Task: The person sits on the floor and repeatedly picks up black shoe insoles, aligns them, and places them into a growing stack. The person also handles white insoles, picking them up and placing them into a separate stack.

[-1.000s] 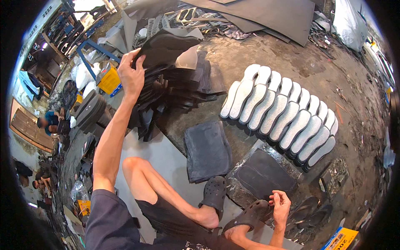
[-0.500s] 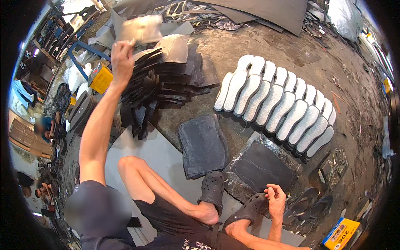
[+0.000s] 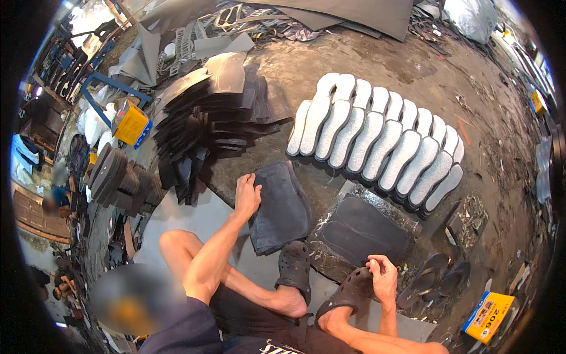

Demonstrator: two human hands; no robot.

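My left hand (image 3: 247,196) is at the upper left edge of a stack of black sheets (image 3: 280,206), its fingers bent closed at the edge of the top sheet. To the right, a black sheet with pale sole outlines (image 3: 367,230) lies flat on a worn, shiny block (image 3: 323,231). Below that sheet my right hand (image 3: 383,278) hovers by my right clog (image 3: 349,292), fingers curled and pressed together. Whatever the right fingers hold, if anything, is too small to make out. A fanned pile of cut sheets (image 3: 200,118) stands beyond my left hand, paler outlined sheets (image 3: 227,72) on top.
Rows of white-topped soles (image 3: 374,141) stand at far right. Stacked dark soles (image 3: 121,183) and a yellow box (image 3: 131,124) are at left. A pair of dark sandals (image 3: 433,283) and a yellow-blue box (image 3: 488,317) lie at right. Offcuts (image 3: 233,17) litter the back.
My left hand has let go of a pale sheet above the fanned pile and come down and back to the black stack. My right hand stays about where it was, fingers still curled.
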